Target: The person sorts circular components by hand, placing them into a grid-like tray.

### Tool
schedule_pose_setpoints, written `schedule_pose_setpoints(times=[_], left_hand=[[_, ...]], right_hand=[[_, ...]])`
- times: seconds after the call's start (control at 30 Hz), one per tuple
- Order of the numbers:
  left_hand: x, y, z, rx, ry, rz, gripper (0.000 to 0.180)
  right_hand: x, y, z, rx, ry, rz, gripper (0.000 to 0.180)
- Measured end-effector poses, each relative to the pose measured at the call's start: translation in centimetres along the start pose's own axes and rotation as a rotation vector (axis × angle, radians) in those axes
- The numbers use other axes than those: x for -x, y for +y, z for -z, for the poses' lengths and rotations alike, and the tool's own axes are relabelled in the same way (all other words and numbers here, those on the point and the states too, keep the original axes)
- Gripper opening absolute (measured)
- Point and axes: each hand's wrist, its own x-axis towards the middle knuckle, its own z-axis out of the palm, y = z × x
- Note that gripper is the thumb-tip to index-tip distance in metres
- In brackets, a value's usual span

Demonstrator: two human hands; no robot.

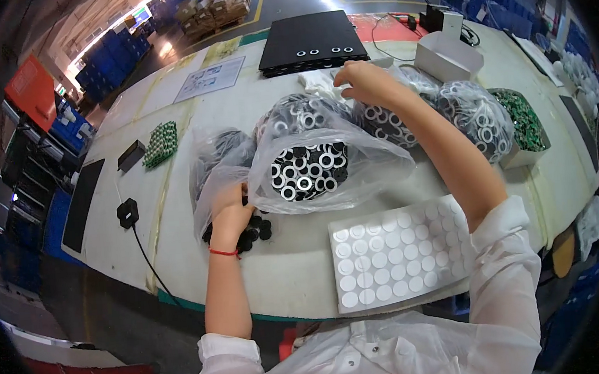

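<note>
My left hand [229,209] is closed at the left edge of an open clear plastic bag [374,161]; its fingertips are partly hidden, so what they grip cannot be made out. Inside the bag lie many black-and-white rings [304,183]. Loose black discs [251,233] are scattered on the table beside my left wrist. My right hand [367,83] is raised over the far side of the bags, fingers curved and apart, with nothing visible in them. Just beyond it lies a stack of black sheets [313,36] with several white rings along its near edge.
A sheet of round white stickers [388,257] lies near my front edge. More filled bags [477,119] and a box of green parts [520,119] stand right. At left are a green-white bundle [161,144], a small black device [128,213] with a cable, and a printed paper [210,78].
</note>
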Motion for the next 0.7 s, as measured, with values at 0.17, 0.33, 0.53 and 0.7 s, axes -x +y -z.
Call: schedule_pose_setpoints(times=[0.17,0.33,0.53,0.7], left_hand=[[0.4,-0.7,-0.3,-0.051,0.038,-0.03,0.031],[0.7,-0.4,0.2,-0.026,0.04,-0.038,0.032],[0.6,0.0,0.2,0.019,0.045,-0.039,0.031],[0.5,-1.2,-0.5,0.019,0.121,-0.116,0.028]], right_hand=[[-1.1,-0.2,-0.9,0.029,-0.112,-0.004,0.019],[-1.3,-0.7,-0.9,0.091,-0.117,-0.053,0.013],[0.2,0.3,1.2,0.003,0.204,-0.077,0.014],[1.5,0.2,2.3,-0.012,0.207,-0.169,0.016]])
